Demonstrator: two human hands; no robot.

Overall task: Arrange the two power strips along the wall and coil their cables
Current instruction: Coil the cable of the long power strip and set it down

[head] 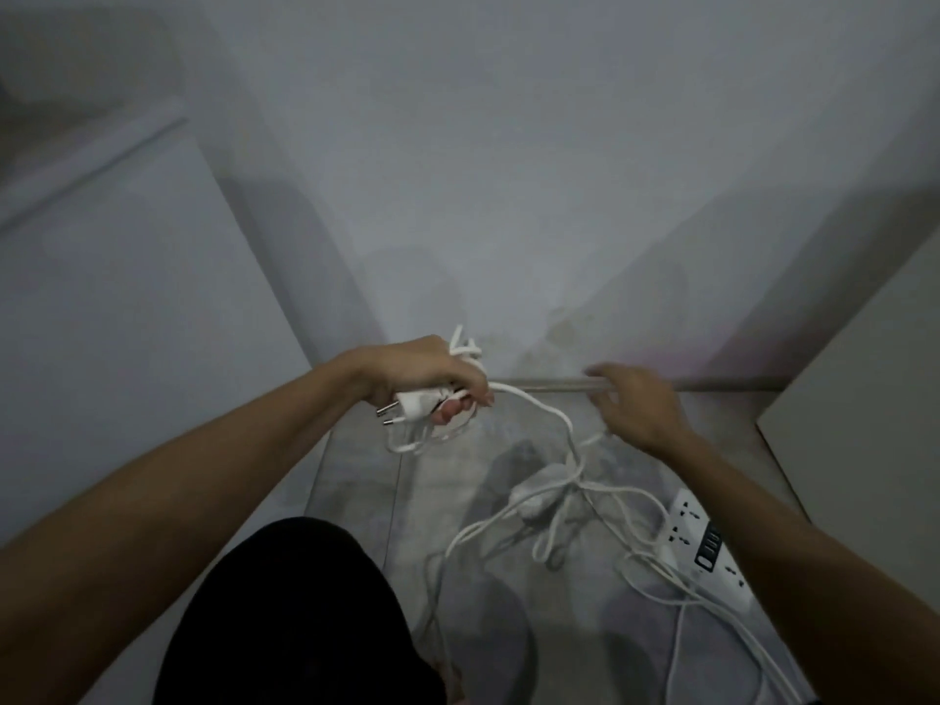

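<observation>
The head view looks down into a dim corner where a pale wall meets a grey tiled floor. The left hand is curled round a bundle of white cable loops, with the plug pinned under the fingers and its two pins pointing left. From that fist a free run of cable drops rightward toward the floor. The right hand hangs over the far right of the floor near the skirting; it is blurred, its fingers look loosely spread, and it appears to hold nothing, though the cable passes just below it.

On the floor to the right lies a tangle of slack cable crossing a small white adapter. One power strip lies near the right edge, not yet set against the wall. A second strip cannot be made out.

To coil well, the right hand should take the free run close to the left fist, feed even loops of matching size, and lift slack clear of the tangle before each turn, so nothing drags the strip or knots.
</observation>
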